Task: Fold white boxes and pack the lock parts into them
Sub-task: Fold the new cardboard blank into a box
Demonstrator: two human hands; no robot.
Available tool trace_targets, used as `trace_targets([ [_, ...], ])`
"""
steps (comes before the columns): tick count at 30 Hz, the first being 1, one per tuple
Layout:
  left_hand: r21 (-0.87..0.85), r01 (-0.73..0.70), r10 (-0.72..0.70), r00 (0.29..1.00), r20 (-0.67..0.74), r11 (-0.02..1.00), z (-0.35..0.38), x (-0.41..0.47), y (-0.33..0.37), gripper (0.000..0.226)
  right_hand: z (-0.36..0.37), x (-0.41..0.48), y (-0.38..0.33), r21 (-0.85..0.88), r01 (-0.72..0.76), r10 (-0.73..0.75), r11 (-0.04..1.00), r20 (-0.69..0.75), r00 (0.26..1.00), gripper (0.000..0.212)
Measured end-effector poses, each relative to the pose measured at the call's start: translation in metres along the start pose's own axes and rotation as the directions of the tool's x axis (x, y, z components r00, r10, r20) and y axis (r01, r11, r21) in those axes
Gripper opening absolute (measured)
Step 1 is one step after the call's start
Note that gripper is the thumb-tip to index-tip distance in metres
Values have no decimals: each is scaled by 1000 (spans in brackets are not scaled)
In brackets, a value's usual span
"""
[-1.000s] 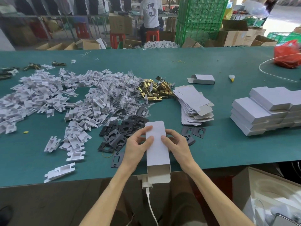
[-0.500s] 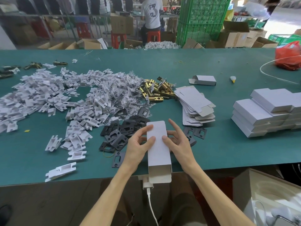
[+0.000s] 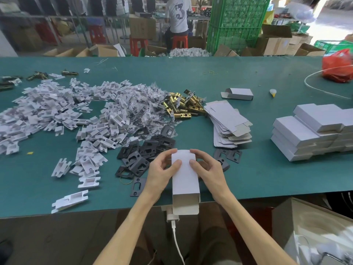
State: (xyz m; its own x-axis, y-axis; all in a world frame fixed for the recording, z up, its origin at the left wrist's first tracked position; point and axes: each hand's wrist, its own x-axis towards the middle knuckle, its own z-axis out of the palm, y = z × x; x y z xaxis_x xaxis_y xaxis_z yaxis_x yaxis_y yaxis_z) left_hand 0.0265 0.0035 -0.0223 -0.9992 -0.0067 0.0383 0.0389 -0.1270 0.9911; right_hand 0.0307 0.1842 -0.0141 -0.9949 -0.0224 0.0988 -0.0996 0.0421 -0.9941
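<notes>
Bottom centre of the head view: both hands grip a long white cardboard box [image 3: 185, 180] at the green table's [image 3: 257, 180] near edge, left hand [image 3: 162, 172] and right hand [image 3: 209, 170] curled round its far end, thumbs on top, open end facing the person. Black metal lock plates [image 3: 145, 152] lie just beyond, with white plastic inserts [image 3: 57, 115] spread left, brass latches [image 3: 181, 107] mid-frame, flat box blanks [image 3: 229, 125] and finished white boxes [image 3: 309, 131] stacked right.

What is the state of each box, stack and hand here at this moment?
white box, formed into a sleeve, near end open, held in both hands.
left hand, grips the box's left side, thumb on top.
right hand, grips its right side, thumb on top.
flat blanks, unfolded, stacked.
finished boxes, closed, stacked.
lone box, lying, left end open.
brass latches, loose heap.
</notes>
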Motion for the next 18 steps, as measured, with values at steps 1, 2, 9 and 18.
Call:
trace_targets([
  [1, -1, -4, 4, 1000, 5, 1000, 1, 0, 0, 41, 0, 0, 0, 0, -1, 1, 1000, -3, 1000, 26],
  [2, 8, -8, 8, 1000, 11, 1000, 1, 0, 0, 41, 0, 0, 0, 1, -1, 1, 1000, -8, 1000, 25],
  [9, 66, 40, -43, 998, 51, 997, 2, 4, -2, 45, -1, -1, -2, 76, -41, 45, 996, -44, 998, 21],
  [18, -50, 14, -16, 999, -43, 999, -4, 4, -4, 44, 0, 1, -2, 1, -56, 56, 998, -47, 997, 46],
])
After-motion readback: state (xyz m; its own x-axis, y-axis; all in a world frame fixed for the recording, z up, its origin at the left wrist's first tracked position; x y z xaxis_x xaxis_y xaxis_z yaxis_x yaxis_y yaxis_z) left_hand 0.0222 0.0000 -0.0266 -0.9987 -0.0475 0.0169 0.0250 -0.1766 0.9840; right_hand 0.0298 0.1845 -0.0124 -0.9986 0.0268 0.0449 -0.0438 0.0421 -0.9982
